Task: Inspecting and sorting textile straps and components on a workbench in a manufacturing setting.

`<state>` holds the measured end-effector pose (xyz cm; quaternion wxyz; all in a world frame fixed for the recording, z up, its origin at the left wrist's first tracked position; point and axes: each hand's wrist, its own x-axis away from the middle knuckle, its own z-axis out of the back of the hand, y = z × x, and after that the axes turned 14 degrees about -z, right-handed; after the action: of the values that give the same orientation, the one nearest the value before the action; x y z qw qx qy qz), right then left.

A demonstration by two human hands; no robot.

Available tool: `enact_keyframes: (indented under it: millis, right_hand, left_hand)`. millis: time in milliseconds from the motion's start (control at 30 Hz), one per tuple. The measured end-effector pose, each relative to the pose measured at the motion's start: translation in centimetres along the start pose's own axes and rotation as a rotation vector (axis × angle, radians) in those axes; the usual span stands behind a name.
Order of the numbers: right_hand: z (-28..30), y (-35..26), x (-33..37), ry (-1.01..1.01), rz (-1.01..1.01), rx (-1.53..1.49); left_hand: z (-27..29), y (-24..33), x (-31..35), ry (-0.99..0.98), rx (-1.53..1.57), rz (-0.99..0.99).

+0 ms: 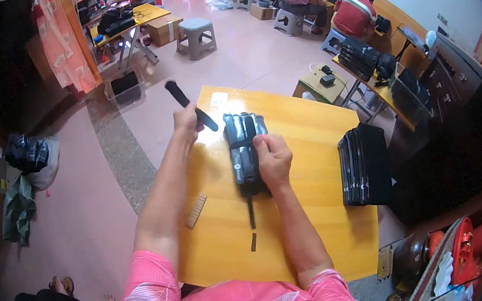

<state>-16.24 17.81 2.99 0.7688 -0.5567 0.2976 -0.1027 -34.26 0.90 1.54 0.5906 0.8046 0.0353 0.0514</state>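
My left hand (187, 122), raised over the table's left edge, is closed round a black strap (176, 92) whose ends stick out above and below the fist. In front of me lies a glossy black padded pouch (244, 159) with long ribbed sections, a dark band across it and a narrow strap tail (251, 213) pointing toward me. My right hand (274, 158) is closed at the pouch's right side, thumb on top; the fingers underneath are hidden. A short black strip (254, 242) lies nearer to me.
The yellow wooden table (319, 237) carries a ridged tan block (197, 211) on the left and a stack of black pouches (364, 164) on the right. A cardboard box (321, 85) and a side table with black goods stand beyond. People sit working along the far wall.
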Motion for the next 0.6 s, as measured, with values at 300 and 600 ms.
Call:
enact_keyframes:
  millis: [300, 600]
  right_hand:
    - [7.2, -0.3, 3.3, -0.289, 0.042, 0.577]
    - [0.5, 2.8, 2.2, -0.244, 0.051, 0.736]
  left_hand:
    - [9.2, 5.2, 10.9, -0.362, 0.128, 0.008]
    - [9.4, 5.4, 23.6, -0.610, 0.255, 0.150]
